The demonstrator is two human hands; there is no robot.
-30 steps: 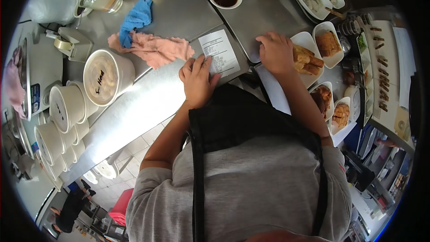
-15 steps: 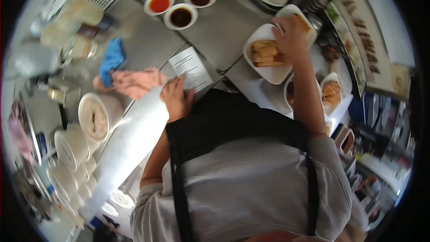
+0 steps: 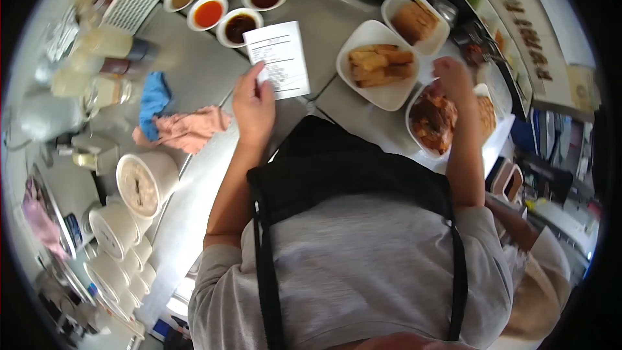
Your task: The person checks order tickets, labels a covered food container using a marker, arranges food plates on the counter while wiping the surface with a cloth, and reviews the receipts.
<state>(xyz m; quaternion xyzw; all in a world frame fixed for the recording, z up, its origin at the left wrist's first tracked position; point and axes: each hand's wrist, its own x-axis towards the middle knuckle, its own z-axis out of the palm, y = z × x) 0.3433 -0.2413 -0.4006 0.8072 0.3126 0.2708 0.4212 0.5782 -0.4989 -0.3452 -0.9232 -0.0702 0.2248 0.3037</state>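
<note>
Receipt (image 3: 285, 65) in left hand (image 3: 254, 107), food (image 3: 382, 65) nearby

Grey metal countertop (image 3: 194, 58) with bright glare (image 3: 172, 233) toward the lower left, white panel (image 3: 562, 26) at upper right.

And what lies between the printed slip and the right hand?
Head view: between slip and right hand sits a white dish of golden sticks, plus bare counter.
</note>
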